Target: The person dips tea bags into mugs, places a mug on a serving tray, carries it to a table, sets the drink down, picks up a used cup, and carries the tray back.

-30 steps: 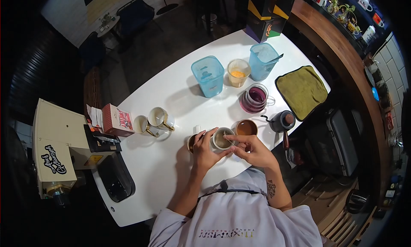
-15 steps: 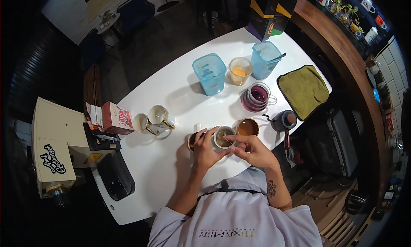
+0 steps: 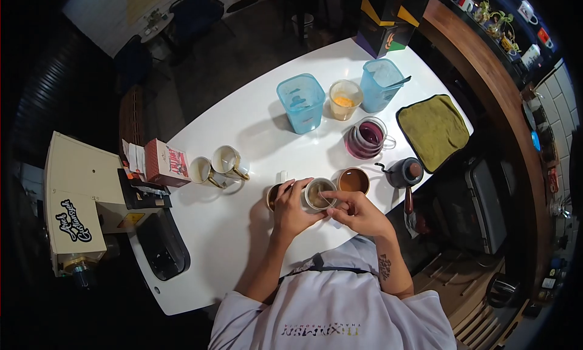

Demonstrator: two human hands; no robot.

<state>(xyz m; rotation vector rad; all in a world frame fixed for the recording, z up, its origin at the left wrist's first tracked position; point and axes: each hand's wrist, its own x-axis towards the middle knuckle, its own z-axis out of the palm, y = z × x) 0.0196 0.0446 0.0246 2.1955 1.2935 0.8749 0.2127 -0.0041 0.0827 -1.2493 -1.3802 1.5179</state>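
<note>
My left hand [image 3: 293,209] is curved around the left side of a white cup [image 3: 311,205] that stands on the table and steadies it. Inside it is a murky, brownish liquid [image 3: 316,193]. Over the rim, my right hand [image 3: 358,213] is pinched closed with its fingertips at the liquid; a thin thing seems to be in them, too small to name. Behind my left fingers, another cup [image 3: 271,196] with dark contents is partly hidden. Close by on the right sits a cup of orange-brown liquid [image 3: 354,181].
Farther back are two blue plastic containers [image 3: 302,107], a cup with yellow contents [image 3: 345,102] and a glass server of purple liquid [image 3: 367,137]. A dark gooseneck pot [image 3: 405,174], an olive cloth [image 3: 434,131], gold-handled mugs [image 3: 228,162], a red box [image 3: 167,162] and a beige machine [image 3: 79,198] stand around.
The camera view has shifted slightly, so the things on the table appear a little to the right. Both hands keep nearly the same pose at the white cup.
</note>
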